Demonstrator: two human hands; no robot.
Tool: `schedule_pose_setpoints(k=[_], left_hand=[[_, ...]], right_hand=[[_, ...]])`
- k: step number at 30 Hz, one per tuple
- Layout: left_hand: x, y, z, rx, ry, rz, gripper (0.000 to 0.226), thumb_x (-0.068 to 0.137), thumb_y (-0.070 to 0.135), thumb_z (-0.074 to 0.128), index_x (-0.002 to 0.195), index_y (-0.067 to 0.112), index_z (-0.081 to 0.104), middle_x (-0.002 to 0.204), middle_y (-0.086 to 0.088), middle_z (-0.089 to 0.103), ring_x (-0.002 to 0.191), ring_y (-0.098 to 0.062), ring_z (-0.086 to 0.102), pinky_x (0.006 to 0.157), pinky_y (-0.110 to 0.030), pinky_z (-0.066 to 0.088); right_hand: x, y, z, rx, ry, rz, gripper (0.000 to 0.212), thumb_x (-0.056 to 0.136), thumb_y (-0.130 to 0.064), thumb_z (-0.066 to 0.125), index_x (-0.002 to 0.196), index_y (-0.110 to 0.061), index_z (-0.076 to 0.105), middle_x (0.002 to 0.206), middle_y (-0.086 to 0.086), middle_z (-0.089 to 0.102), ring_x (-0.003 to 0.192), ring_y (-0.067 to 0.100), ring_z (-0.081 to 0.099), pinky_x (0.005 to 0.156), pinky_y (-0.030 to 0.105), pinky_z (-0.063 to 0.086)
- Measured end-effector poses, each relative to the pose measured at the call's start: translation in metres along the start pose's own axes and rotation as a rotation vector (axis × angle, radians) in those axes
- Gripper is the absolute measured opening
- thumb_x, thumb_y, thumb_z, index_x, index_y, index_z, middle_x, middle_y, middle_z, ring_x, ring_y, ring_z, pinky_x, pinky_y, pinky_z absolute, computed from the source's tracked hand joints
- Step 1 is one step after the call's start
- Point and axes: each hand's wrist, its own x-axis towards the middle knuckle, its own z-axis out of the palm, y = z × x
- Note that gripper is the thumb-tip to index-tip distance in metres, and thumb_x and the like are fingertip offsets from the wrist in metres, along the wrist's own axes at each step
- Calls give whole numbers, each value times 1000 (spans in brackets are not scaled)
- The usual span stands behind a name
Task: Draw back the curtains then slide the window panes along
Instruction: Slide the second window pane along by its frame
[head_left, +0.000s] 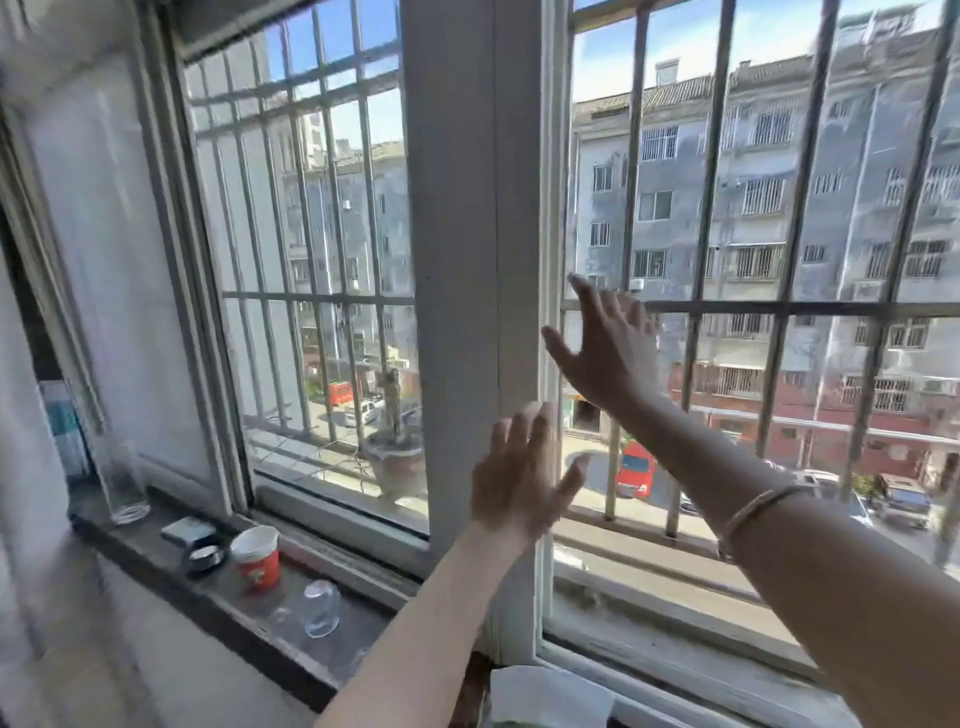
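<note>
Now both hands are up at the window with fingers spread wide, holding nothing. The left hand (519, 478) lies over the lower part of the wide white upright window frame (467, 249) in the middle, and whether the palm touches it is hard to tell. The right hand (605, 348) is higher, in front of the glass window pane on the right (753, 171), with a thin gold bracelet (758, 506) on the arm. The glass window pane on the left (322, 260) sits on the other side of the frame. A pale see-through curtain (31, 467) hangs bunched at the far left edge, blurry and cut off. Grey metal bars (802, 182) stand outside both panes, with grey apartment blocks (753, 234) and a red car (636, 470) behind them. On the dark stone windowsill (228, 597) rest a tall clear glass (122, 483), a small flat white box (187, 530), a black ring-shaped lid (205, 556), a red and white paper cup (256, 556) and a clear upside-down glass (321, 608). A brown plant pot (397, 462) sits outside behind the left pane. Something white (550, 696) at the bottom is cut off.
</note>
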Motion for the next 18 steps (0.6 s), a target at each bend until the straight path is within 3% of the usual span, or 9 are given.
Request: schedule_pose_setpoints(k=[6, 9, 13, 15, 18], left_hand=[[-21, -69, -29, 81, -23, -4, 66, 88, 53, 37, 139, 13, 25, 146, -10, 34, 130, -26, 34, 90, -45, 46], [-21, -90, -35, 134, -43, 30, 70, 85, 56, 30, 139, 12, 26, 145, -13, 35, 133, -28, 33, 102, -47, 35], [-11, -121, -29, 181, -89, 84, 67, 88, 50, 41, 142, 15, 21, 150, -13, 29, 137, -30, 26, 112, -48, 22], [-3, -137, -25, 204, -84, 158, 68, 86, 48, 47, 141, 15, 25, 148, -12, 33, 136, -29, 31, 111, -48, 26], [9, -156, -18, 344, -95, 308, 63, 75, 50, 60, 127, 15, 49, 129, -8, 58, 118, -24, 55, 97, -46, 47]], right_hand=[[-8, -70, 32, 51, -21, -83, 72, 86, -46, 49, 143, -19, 14, 144, 9, 35, 132, 31, 27, 105, 45, 27], [-7, -90, 48, 73, -46, -111, 74, 87, -44, 49, 144, -19, 10, 147, 10, 31, 136, 31, 23, 110, 44, 21], [6, -103, 72, 61, -62, -134, 75, 88, -43, 48, 145, -19, 4, 150, 11, 24, 140, 29, 15, 113, 42, 15], [16, -107, 89, 74, -65, -127, 75, 89, -43, 47, 144, -21, 1, 153, 9, 17, 142, 28, 8, 114, 41, 13], [25, -111, 113, 62, -26, -126, 74, 91, -41, 43, 144, -22, -5, 156, 4, 0, 142, 24, -5, 115, 38, -1]])
